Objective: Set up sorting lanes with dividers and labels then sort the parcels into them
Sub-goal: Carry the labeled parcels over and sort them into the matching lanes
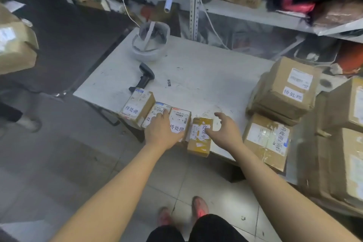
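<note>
Several small labelled parcels stand in a row along the near edge of the grey table point(196, 76). From left: a brown box point(137, 107), a white-labelled box point(157, 111), another white-labelled box point(179, 120) and a yellow-brown box point(200, 136). My left hand point(163, 130) lies flat with straight fingers on the two middle boxes. My right hand point(224, 129) hovers open just right of the yellow-brown box, its thumb near the box's label; contact is unclear. A larger taped parcel point(267, 141) sits at the right, with a stack of brown parcels point(284, 90) behind it.
A black barcode scanner point(144, 78) lies on the table behind the row, and a grey helmet point(151, 41) sits at the far corner. Metal shelving point(194, 6) crammed with bags stands behind. More cartons point(345, 143) are piled at the right, another point(15, 45) at the left.
</note>
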